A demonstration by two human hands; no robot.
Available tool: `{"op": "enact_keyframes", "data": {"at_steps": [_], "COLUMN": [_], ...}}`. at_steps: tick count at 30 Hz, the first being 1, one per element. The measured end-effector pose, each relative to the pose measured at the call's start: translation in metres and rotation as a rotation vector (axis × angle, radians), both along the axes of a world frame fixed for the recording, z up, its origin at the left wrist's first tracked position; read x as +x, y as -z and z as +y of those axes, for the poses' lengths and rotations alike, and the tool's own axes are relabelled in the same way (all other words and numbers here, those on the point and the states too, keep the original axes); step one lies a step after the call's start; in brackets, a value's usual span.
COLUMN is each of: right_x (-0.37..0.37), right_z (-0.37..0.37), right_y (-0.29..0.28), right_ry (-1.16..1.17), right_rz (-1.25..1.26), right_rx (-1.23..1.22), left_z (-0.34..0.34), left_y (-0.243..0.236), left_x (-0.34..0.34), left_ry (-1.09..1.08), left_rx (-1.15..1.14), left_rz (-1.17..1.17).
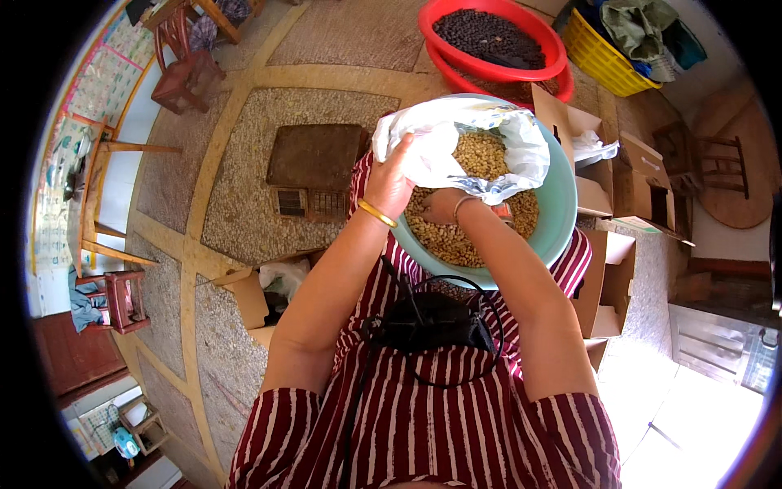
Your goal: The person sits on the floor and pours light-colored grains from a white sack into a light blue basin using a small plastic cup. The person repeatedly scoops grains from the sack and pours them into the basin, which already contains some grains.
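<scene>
A light green plastic basin (562,204) rests at my lap, with a layer of pale tan kernels (456,244) in it. Over its far part sits a white plastic bag (432,151), its mouth spread wide and more of the same kernels inside. My left hand (393,183), a gold bangle at its wrist, grips the bag's left edge with the thumb up. Under the bag's near edge, my right hand (444,207) is down among the basin's kernels; its fingers are mostly hidden. A small reddish thing (503,212) lies beside my right wrist, too covered to name.
Beyond the basin stand red basins (493,73) with dark round pieces and a yellow basket (607,61) of cloth. Cardboard boxes (607,285) line the right side; another open box (248,301) is at left. A low brown box-like thing (316,156) sits on the floor.
</scene>
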State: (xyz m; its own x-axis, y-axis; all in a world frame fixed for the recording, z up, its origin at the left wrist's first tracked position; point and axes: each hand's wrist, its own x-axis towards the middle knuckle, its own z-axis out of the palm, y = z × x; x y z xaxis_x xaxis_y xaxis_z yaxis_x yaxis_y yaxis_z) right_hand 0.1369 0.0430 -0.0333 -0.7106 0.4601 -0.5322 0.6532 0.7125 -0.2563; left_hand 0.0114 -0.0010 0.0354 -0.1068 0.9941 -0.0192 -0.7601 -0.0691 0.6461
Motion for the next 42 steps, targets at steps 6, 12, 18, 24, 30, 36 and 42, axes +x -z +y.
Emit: {"op": "enact_keyframes", "data": {"at_steps": [6,12,18,24,30,36,42], "right_x": [0.046,0.094,0.140,0.163,0.157,0.154,0.161], "right_z": [-0.029,-0.045,-0.024,0.015,0.010,-0.007,0.005], "right_y": [-0.005,-0.010,-0.044,-0.015,0.008,-0.026,-0.022], "right_ry": [-0.010,0.019,0.219,0.597,0.516,0.457,0.563], "right_rz": [0.013,0.138,0.390,0.234,0.094,0.011,0.170], "right_rx": [-0.080,-0.105,-0.127,0.297,0.114,0.058,-0.145], "left_z": [-0.018,-0.023,-0.030,-0.037,-0.042,-0.048,-0.044], "left_y": [0.013,0.021,0.016,0.035,0.039,0.042,0.038], "left_x": [-0.002,0.002,0.008,0.008,0.003,0.003,0.010], "left_ry": [-0.082,-0.148,-0.121,-0.125,-0.040,-0.136,-0.165], "left_rx": [0.022,0.004,-0.010,-0.082,-0.127,0.045,-0.138], "left_rz": [0.033,0.110,0.090,0.080,0.103,0.443,0.087]}}
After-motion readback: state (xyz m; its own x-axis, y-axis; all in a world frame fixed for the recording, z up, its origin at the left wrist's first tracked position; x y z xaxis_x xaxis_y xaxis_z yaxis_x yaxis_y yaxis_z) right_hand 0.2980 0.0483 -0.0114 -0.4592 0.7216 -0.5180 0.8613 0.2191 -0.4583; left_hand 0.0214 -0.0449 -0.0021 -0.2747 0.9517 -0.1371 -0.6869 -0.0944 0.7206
